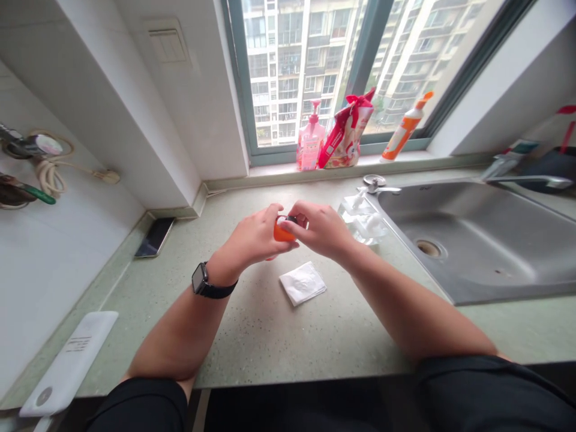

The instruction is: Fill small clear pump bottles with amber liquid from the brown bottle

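Note:
Above the counter, my left hand is wrapped round a small orange bottle with a dark top. My right hand pinches that dark cap between thumb and fingers. Much of the bottle is hidden behind my fingers, so I cannot tell whether the cap is loose. A folded white tissue lies on the counter just below my hands. Close behind my right wrist stands a clear plastic pack of tissues, partly covered by the hand.
The steel sink is at the right, with its tap. On the windowsill stand a pink pump bottle, a red bag and an orange-white bottle. A phone and a white flat device lie at the left.

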Demonstrator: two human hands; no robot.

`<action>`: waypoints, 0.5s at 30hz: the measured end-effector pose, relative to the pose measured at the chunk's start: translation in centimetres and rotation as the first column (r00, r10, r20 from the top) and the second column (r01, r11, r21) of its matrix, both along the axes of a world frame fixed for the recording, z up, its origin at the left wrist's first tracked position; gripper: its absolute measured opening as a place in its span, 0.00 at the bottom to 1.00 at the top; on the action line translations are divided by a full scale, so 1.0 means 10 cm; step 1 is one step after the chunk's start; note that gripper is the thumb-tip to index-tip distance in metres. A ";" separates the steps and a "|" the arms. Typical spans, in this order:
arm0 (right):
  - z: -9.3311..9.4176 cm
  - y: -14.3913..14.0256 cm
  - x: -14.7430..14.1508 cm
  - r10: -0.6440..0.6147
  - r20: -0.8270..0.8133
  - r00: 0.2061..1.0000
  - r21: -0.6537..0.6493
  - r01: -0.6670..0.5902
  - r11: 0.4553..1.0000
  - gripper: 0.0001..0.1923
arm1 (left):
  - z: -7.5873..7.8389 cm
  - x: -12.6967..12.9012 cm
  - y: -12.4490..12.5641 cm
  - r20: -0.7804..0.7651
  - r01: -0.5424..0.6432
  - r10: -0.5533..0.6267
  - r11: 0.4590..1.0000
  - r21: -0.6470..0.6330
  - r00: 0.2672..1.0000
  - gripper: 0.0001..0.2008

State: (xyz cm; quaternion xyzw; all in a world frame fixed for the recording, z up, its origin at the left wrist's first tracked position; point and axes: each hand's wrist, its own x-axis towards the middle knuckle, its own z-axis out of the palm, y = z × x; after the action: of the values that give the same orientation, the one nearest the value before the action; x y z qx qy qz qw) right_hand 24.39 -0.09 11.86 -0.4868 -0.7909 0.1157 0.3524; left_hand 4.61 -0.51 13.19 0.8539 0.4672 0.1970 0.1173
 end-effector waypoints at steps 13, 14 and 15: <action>0.04 -0.07 0.05 0.083 0.008 0.997 0.106 -0.083 0.991 0.07 | 0.14 -0.18 -0.01 -0.027 0.078 -0.077 0.996 0.054 0.997 0.17; 0.04 -0.07 0.06 0.123 0.016 0.992 0.127 -0.124 0.984 0.05 | 0.14 -0.20 0.00 -0.022 0.090 -0.089 0.995 0.052 0.996 0.18; 0.04 -0.08 0.07 0.164 0.024 0.986 0.145 -0.166 0.975 0.06 | 0.15 -0.22 0.01 -0.014 0.100 -0.099 0.994 0.054 0.995 0.19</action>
State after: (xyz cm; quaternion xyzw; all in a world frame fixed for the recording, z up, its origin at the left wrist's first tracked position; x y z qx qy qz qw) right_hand 25.10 -0.86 12.30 -0.3929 -0.8371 0.0831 0.3715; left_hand 2.39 -0.39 14.64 0.8801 0.4191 0.1991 0.1009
